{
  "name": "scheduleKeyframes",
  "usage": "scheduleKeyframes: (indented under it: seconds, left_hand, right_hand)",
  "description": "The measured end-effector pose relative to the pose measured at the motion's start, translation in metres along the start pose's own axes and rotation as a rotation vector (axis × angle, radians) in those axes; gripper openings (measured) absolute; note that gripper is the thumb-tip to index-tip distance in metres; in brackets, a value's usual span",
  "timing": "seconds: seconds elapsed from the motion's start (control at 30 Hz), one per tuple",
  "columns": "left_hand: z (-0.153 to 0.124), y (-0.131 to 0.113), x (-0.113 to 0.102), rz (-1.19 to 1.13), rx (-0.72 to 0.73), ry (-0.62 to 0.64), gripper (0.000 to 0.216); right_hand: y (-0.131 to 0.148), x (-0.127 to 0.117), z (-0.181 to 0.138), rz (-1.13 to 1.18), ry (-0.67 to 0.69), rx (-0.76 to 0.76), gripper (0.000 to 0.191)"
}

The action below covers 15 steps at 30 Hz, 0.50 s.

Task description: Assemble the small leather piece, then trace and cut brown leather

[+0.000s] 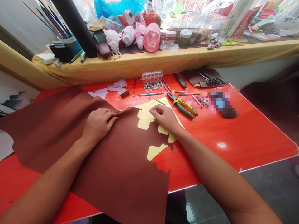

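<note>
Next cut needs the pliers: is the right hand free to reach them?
Probably yes: the right hand rests on the yellow paper, and the pliers lie just beside it, nothing between.

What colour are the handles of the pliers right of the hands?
The pliers have green and yellow handles, seen best in the head view.

One brown leather sheet, one yellow paper pattern, one pair of pliers, one pair of scissors, one clear bead box, three pink pig figures on the far shelf

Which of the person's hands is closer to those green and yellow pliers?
The right hand. It rests on the yellow paper just left of the pliers; the left hand presses the brown sheet, farther left.
</note>
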<state>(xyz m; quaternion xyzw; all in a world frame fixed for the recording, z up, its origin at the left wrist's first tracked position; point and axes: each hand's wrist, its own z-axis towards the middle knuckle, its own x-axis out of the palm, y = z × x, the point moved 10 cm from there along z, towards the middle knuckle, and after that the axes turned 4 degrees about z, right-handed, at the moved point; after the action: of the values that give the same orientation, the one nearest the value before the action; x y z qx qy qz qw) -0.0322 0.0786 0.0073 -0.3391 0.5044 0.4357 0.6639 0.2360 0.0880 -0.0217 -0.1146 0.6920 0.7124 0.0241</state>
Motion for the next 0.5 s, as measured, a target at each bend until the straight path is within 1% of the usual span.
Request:
scheduleKeyframes:
  seconds: [0.13, 0.23, 0.37, 0.43, 0.5]
  left_hand:
    - [-0.002, 0.004, -0.014, 0.057, -0.028, -0.042, 0.037]
    - [-0.001, 0.008, -0.031, 0.122, -0.054, -0.066, 0.041]
    - [0.002, 0.014, -0.051, 0.215, -0.087, -0.054, 0.044]
    - [0.004, 0.018, -0.052, 0.258, -0.113, -0.015, 0.043]
    - [0.007, 0.023, -0.043, 0.289, -0.131, 0.072, 0.042]
  right_hand:
    - [0.001, -0.001, -0.001, 0.0, -0.009, 0.01, 0.024]
    - [0.003, -0.001, -0.002, 0.017, -0.014, 0.02, 0.024]
    - [0.007, -0.001, -0.006, 0.011, -0.011, 0.043, 0.023]
    - [0.008, -0.002, -0.007, 0.011, -0.025, 0.04, 0.022]
    - [0.008, -0.004, -0.006, 0.036, -0.054, 0.026, 0.022]
